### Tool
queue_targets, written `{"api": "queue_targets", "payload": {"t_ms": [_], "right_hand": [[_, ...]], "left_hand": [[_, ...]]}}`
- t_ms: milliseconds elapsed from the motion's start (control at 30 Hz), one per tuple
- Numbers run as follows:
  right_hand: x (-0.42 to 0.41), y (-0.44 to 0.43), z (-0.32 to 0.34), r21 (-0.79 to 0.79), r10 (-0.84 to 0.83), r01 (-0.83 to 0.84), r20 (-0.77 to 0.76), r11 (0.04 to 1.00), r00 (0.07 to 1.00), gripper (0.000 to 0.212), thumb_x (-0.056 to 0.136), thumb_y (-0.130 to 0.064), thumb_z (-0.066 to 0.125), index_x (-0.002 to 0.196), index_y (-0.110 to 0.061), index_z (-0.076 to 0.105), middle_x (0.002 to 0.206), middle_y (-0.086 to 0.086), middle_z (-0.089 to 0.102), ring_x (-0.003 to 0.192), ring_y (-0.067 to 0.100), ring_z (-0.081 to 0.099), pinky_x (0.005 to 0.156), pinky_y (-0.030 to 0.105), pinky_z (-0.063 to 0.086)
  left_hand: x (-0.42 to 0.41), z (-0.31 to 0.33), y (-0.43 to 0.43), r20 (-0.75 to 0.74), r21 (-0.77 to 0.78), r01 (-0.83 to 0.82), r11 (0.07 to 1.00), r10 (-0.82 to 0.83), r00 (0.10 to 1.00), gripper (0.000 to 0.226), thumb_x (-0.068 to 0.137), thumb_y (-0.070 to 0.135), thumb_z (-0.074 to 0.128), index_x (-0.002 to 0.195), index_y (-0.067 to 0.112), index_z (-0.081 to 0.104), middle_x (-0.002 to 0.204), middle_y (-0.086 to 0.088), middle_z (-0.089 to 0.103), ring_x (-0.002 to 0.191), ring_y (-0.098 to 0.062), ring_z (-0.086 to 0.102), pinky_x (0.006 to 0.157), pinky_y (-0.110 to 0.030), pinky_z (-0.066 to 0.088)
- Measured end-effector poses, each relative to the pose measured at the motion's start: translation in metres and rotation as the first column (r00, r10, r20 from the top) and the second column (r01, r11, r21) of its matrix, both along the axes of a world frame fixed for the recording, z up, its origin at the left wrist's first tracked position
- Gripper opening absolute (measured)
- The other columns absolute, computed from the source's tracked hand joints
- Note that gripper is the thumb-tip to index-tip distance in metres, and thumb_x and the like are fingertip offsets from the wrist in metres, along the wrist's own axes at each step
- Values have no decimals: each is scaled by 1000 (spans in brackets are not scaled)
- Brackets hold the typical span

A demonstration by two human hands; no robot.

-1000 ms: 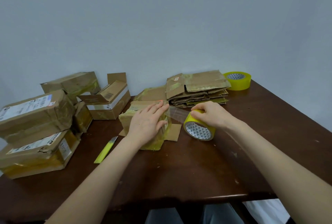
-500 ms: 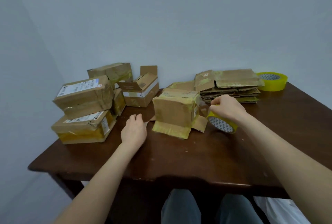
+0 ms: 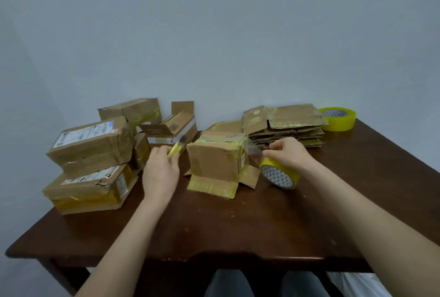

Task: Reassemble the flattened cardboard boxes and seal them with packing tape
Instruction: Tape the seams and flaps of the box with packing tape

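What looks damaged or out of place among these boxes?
The bottom box of the left stack has a torn, crumpled top edge. The middle box, the one being taped, has one flap splayed out on the table, unsealed. Nothing is spilled.

Table (image 3: 238, 225): dark wood.
Left: stacked taped boxes (image 3: 90, 189), open box (image 3: 171, 130) behind.
Centre: single taped box (image 3: 214, 161).
Back right: flattened cardboard stack (image 3: 285, 127), spare tape roll (image 3: 338, 119) beside.
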State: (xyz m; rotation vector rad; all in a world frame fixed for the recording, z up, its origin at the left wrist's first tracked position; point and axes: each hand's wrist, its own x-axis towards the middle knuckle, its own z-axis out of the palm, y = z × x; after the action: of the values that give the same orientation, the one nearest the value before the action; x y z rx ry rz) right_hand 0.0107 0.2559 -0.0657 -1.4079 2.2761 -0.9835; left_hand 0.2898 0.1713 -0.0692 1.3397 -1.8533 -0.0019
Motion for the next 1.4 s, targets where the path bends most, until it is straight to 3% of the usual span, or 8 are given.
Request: {"api": "queue_targets", "payload": {"t_ms": [133, 233, 300, 567, 700, 867, 1033, 1400], "right_hand": [[-8, 2, 0, -21, -28, 28, 25, 999, 999, 41, 83, -34, 68, 121, -18, 66, 127, 1, 63, 119, 19, 56, 97, 35, 47], [-8, 4, 1, -5, -73, 73, -25, 997, 997, 41, 86, -31, 62, 127, -25, 61, 127, 0, 62, 116, 21, 57, 91, 35, 49], [-7, 5, 1, 17, -89, 90, -66, 996, 994, 44, 86, -30, 57, 130, -29, 58, 128, -1, 61, 114, 23, 58, 86, 34, 49], [8, 2, -5, 148, -56, 67, -78, 987, 995, 40, 87, -35, 53, 127, -33, 56, 131, 0, 57, 115, 25, 56, 86, 35, 48], [14, 7, -11, 66, -147, 152, -73, 986, 986, 24, 94, -42, 49, 115, -36, 58, 125, 0, 61, 113, 26, 57, 83, 33, 44], [19, 15, -13, -44, -262, 259, -80, 965, 962, 25, 96, -50, 46, 106, -34, 62, 113, 1, 67, 104, 29, 61, 72, 30, 40], [25, 15, -11, -45, -306, 303, -85, 952, 948, 25, 94, -53, 49, 100, -34, 64, 106, 0, 68, 100, 27, 62, 70, 29, 39], [26, 13, -10, -34, -296, 294, -78, 955, 952, 24, 94, -50, 50, 102, -33, 65, 109, 0, 67, 103, 26, 61, 71, 29, 39]], "left_hand": [[-76, 34, 27, -14, -44, 220, 975, -221, 975, 20, 98, 33, 48, 100, 15, 58, 86, 6, 55, 74, -9, 50, 57, -22, 36], [-124, 28, 32, 36, 65, 320, 945, -323, 946, 21, 99, 35, 45, 101, 17, 56, 91, 5, 56, 81, -14, 55, 70, -32, 49], [-138, 16, 29, 17, 135, 356, 925, -361, 932, 20, 99, 34, 43, 98, 17, 54, 84, 2, 58, 76, -18, 57, 68, -37, 49], [-124, -8, 28, -37, 83, 341, 936, -339, 940, 17, 100, 28, 45, 98, 13, 54, 71, 3, 55, 63, -16, 53, 56, -32, 42], [-121, -9, 31, -66, 77, 349, 934, -345, 936, 19, 100, 24, 46, 100, 11, 59, 73, 3, 57, 63, -11, 51, 56, -27, 38], [-121, -8, 34, -67, 29, 346, 938, -344, 937, 25, 99, 20, 47, 113, 6, 63, 92, 1, 51, 80, -10, 46, 68, -15, 27], [-116, -9, 38, -47, -33, 389, 921, -391, 919, 24, 94, 17, 57, 116, 10, 66, 83, -2, 50, 72, -10, 43, 65, -15, 27], [-115, -12, 44, -45, -30, 395, 918, -396, 917, 12, 87, 14, 65, 87, 16, 53, 81, 4, 53, 73, -9, 48, 63, -19, 34]]}}
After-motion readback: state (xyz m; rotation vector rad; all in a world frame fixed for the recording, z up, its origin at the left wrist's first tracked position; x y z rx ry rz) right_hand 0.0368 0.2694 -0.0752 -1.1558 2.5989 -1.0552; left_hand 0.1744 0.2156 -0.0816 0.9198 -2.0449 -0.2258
